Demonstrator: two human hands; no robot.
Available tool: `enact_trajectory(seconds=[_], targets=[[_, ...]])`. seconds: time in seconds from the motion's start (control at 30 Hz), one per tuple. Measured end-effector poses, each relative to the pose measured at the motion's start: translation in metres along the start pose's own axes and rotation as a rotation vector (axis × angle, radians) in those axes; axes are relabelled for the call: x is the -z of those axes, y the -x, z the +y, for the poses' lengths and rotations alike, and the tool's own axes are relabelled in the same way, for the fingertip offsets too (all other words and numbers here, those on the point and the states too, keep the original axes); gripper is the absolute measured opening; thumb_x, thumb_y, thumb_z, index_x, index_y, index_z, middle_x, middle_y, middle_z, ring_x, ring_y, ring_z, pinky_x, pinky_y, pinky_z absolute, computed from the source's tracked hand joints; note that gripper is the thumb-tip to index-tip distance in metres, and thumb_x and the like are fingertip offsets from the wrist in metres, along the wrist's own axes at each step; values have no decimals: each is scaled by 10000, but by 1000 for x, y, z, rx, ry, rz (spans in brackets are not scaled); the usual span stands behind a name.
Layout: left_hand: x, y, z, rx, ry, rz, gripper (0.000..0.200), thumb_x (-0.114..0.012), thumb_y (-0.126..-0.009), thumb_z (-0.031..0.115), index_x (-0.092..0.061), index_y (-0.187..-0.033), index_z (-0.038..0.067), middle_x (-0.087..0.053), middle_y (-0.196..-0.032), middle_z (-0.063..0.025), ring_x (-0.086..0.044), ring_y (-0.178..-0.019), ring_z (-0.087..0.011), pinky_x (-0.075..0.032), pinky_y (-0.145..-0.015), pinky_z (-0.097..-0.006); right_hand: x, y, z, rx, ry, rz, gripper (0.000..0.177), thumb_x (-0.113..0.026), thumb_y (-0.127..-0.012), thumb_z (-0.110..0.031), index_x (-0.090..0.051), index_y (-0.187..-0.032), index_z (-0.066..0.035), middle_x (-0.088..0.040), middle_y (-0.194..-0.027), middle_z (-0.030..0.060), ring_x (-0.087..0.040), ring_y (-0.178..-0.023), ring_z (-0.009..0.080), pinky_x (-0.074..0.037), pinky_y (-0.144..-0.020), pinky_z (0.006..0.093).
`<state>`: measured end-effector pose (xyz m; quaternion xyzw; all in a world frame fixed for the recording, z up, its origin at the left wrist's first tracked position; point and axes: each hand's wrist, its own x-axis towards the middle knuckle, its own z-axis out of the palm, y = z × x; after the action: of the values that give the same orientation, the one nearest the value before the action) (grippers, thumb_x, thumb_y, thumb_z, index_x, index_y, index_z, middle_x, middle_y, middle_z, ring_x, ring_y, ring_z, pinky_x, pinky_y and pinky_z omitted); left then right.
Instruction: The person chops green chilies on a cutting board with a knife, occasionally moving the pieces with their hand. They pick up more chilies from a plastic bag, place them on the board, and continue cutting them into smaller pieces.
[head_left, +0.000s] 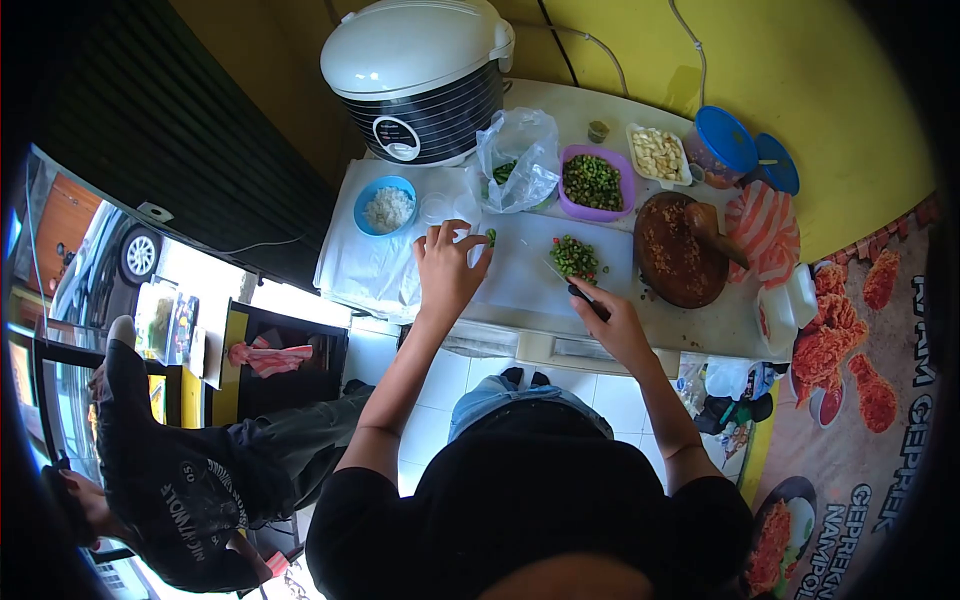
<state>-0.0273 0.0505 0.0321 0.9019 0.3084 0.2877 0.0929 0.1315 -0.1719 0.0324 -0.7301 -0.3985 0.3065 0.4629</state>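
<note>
My left hand (450, 268) is over the left end of the white cutting board (510, 270), thumb and forefinger bent together at a small green chili (491, 237). My right hand (615, 325) grips a knife (588, 300) by its dark handle, and the blade points toward a pile of chopped green chilies (575, 258) with some red bits, on the board. Behind the board stand a plastic bag (517, 150) with green chilies inside and a purple container (628, 190) of chopped green pieces.
A blue bowl (370, 225) of white pieces and a rice cooker (420, 70) stand left. A stone mortar (655, 265) with a pestle (715, 235), a tray of peeled garlic (657, 153) and a blue-lidded tub (722, 140) are right. Another person (200, 480) is at left.
</note>
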Motion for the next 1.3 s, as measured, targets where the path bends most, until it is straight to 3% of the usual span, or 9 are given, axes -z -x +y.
enact_trajectory(seconds=[0.3,0.43,0.53,0.63,0.83,1.03,1.3], targets=[[-9,-2,-2,10,-17,-25,79,-732,-780,227,-782,-828,189,-620,-1025,-4,-537,-1016,-227,-349,-937,-438,-4,-2,5,4,-8,0,397,-641,-956,-274,-614,-1327,-136,-536,-663,22,-398,-584,71,-384,-546,257],[-10,-1,-4,23,-33,-37,110,-749,-769,250,-775,-861,195,-609,-1035,-6,-531,-1032,-228,-349,-935,-435,-3,-1,6,0,10,-22,412,-642,-967,-211,-584,-1361,-105,-456,-652,-63,-392,-570,28,-346,-517,212],[-10,-2,-7,29,-48,-54,149,-764,-758,267,-768,-893,204,-603,-1050,-7,-525,-1051,-229,-350,-921,-427,-4,0,7,19,12,-15,413,-639,-968,-218,-583,-1362,-106,-450,-644,-60,-391,-570,29,-347,-519,214],[-12,-3,-8,-31,-74,-48,143,-760,-766,262,-761,-893,197,-592,-1047,-9,-521,-1045,-232,-347,-925,-431,-3,3,0,-28,58,-8,395,-628,-958,-304,-622,-1313,-130,-553,-646,56,-411,-560,96,-399,-551,277],[-11,-6,-4,-3,15,-40,150,-737,-798,225,-720,-930,156,-616,-1012,-34,-551,-1004,-236,-359,-922,-439,-2,7,5,10,158,1,399,-625,-958,-310,-622,-1297,-100,-637,-723,113,-538,-592,125,-472,-619,289],[-7,8,24,19,330,-87,177,-692,-856,167,-594,-997,126,-674,-839,11,-609,-866,-214,-380,-840,-384,-1,13,8,-118,8,43,418,-617,-968,-324,-616,-1310,-82,-564,-640,44,-508,-544,89,-438,-543,277],[-35,30,53,-124,342,-144,173,-717,-842,195,-692,-1004,138,-654,-941,-7,-576,-953,-215,-357,-876,-383,-1,24,8,-117,-90,106,415,-622,-972,-291,-606,-1320,-66,-483,-606,-19,-423,-535,58,-388,-506,256]])
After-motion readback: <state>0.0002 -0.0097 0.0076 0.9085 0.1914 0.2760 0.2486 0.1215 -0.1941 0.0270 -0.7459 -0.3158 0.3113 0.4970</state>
